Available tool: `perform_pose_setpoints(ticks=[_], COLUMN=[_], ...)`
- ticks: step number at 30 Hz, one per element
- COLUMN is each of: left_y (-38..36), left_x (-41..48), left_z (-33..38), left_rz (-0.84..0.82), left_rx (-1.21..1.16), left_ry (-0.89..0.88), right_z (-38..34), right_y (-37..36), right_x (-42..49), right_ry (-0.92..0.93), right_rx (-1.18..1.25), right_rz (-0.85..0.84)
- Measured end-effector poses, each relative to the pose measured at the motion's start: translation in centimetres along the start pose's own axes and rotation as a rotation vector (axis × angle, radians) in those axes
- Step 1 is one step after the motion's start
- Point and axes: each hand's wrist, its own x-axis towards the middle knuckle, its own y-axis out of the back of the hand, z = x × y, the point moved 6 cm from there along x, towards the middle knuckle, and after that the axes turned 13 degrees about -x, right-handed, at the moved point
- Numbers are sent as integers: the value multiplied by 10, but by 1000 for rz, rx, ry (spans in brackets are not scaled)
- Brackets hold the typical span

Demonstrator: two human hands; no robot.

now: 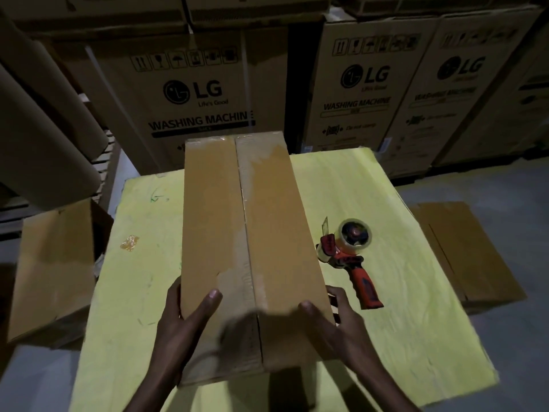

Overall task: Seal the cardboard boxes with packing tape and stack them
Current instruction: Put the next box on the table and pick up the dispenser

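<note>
Stacked LG washing machine cartons [193, 93] form the backdrop. The yellow-covered desk [142, 233] carries the long cardboard box [246, 227], which lies lengthwise away from you. Its centre seam is glossy with what looks like clear tape. Your left grip [181, 316] and right grip [335, 319] clasp the box's near end, thumbs on top. The tape dispenser [347, 251] lies just right of the box, untouched. Sealing appears done and stacking is in hand, so the next move calls for a level two-handed lift.
</note>
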Motion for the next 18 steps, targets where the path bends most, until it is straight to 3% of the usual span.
perform_pose_setpoints(ticks=[2,4,6,8,13,18], left_y=[0,-5,-12,-19,-34,-34], left_x=[-2,-1,2,8,22,16], left_z=[4,16,32,46,62,69], left_rz=[5,27,61,90,106,65], left_rx=[8,51,63,45,28,115], left_ry=[1,-31,-107,-181,-235,-280], right_z=[4,17,35,56,92,104], right_y=[17,40,61,69,49,46], right_x=[16,49,88,120,160,167], right_ry=[-3,-25,-57,-154,-318,-270], right_rx=[50,52,-96,-237,-465,-399], right_rz=[-8,125,315,379,144,203])
